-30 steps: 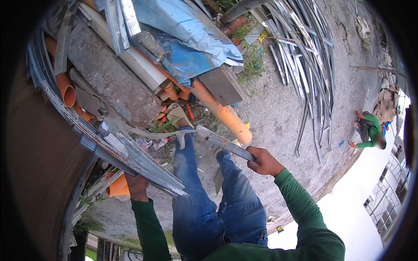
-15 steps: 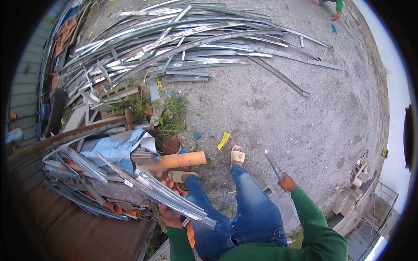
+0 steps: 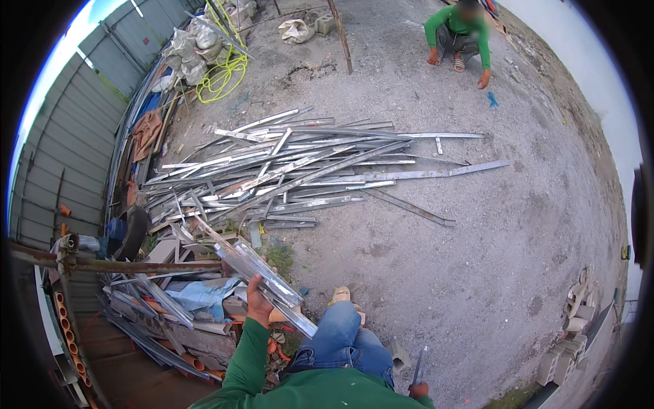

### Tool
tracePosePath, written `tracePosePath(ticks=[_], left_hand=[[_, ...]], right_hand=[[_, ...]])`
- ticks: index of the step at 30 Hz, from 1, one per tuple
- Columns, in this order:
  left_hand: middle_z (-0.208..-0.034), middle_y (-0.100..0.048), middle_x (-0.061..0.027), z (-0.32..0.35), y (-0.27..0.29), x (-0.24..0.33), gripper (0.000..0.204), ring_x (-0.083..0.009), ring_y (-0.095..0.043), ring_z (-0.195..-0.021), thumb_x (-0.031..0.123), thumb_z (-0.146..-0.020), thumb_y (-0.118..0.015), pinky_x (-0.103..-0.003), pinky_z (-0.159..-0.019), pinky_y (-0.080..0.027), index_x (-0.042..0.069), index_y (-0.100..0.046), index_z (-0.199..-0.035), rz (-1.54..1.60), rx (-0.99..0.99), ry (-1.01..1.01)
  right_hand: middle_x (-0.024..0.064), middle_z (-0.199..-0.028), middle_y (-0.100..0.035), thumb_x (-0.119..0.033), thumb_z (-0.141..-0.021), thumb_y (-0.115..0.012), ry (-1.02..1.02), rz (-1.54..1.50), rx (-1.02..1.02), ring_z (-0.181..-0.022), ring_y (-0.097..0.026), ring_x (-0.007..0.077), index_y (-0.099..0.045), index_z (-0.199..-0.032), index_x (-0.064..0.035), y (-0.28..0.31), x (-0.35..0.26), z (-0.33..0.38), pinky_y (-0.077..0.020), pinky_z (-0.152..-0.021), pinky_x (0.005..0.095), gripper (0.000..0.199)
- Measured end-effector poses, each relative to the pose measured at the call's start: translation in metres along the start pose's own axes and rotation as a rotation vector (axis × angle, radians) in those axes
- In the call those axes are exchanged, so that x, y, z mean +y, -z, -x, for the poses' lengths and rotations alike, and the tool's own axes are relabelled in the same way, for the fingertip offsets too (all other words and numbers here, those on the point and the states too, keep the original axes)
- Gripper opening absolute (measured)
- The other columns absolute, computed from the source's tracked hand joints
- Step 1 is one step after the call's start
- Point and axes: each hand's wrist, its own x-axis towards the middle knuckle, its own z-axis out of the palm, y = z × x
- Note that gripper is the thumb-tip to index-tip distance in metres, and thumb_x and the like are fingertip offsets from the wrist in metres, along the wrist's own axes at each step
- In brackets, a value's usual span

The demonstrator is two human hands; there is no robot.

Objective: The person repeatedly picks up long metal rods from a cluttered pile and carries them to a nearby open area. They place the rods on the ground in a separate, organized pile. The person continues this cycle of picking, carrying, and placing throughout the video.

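My left hand (image 3: pixel 257 304) is closed round a bundle of thin silvery metal channels (image 3: pixel 267 271), held slanting in front of my left side. At the lower edge my right hand (image 3: pixel 418 390) grips one short metal channel (image 3: pixel 420 362), which points up and away from me; part of that hand is cut off by the frame. Ahead lies a wide, tangled pile of similar metal channels (image 3: pixel 381 176) on the gravel. The bundle's far end overlaps the pile's near left side in the picture. Whether they touch I cannot tell.
A co-worker in a green top (image 3: pixel 458 37) crouches at the far right. Scrap with a blue sheet (image 3: pixel 204 294), a tyre (image 3: pixel 134 233) and a rusty pipe (image 3: pixel 136 266) crowds the left. A yellow-green hose (image 3: pixel 221 78) lies far left; concrete blocks (image 3: pixel 555 365) stand near right.
The view has tilted up, bringing in the co-worker and the hose. My left hand has lifted the bundle forward, toward the pile. My right hand has dropped to the lower edge, still holding its channel.
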Motion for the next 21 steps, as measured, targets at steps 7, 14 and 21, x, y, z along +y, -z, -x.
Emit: tracePosePath(ticks=[7, 14, 21], left_hand=[[-0.112, -0.064, -0.0141, -0.09, -0.101, -0.004, 0.063, -0.0239, -0.064, -0.099, 0.018, -0.084, -0.064, -0.039, -0.085, -0.055, 0.007, -0.043, -0.143, -0.094, -0.126, -0.004], [-0.134, -0.054, -0.0055, -0.196, -0.194, -0.031, 0.066, -0.0238, -0.058, -0.111, 0.017, -0.084, -0.063, -0.039, -0.093, -0.051, 0.006, -0.04, -0.145, -0.059, -0.089, -0.082], [-0.125, -0.057, -0.0094, -0.281, -0.337, -0.033, 0.062, -0.0251, -0.061, -0.106, 0.017, -0.085, -0.064, -0.042, -0.087, -0.054, 0.004, -0.042, -0.141, -0.028, -0.135, -0.102]], right_hand=[[0.0179, -0.077, -0.064, -0.013, -0.064, -0.067, 0.233, -0.161, 0.126, -0.069, -0.065, 0.0304, -0.059, -0.094, 0.0072, 0.127, -0.159, -0.014, -0.0509, -0.063, 0.0413, 0.037], [0.0155, -0.076, -0.063, -0.008, -0.07, -0.064, 0.352, -0.089, 0.28, -0.063, -0.062, 0.0254, -0.052, -0.095, 0.0056, 0.249, -0.252, -0.134, -0.0508, -0.058, 0.0401, 0.03], [0.0213, -0.088, -0.06, -0.007, -0.068, -0.062, 0.167, -0.334, 0.194, -0.071, -0.063, 0.0319, -0.04, -0.11, 0.0059, 0.332, -0.335, -0.123, -0.0525, -0.066, 0.0415, 0.049]])
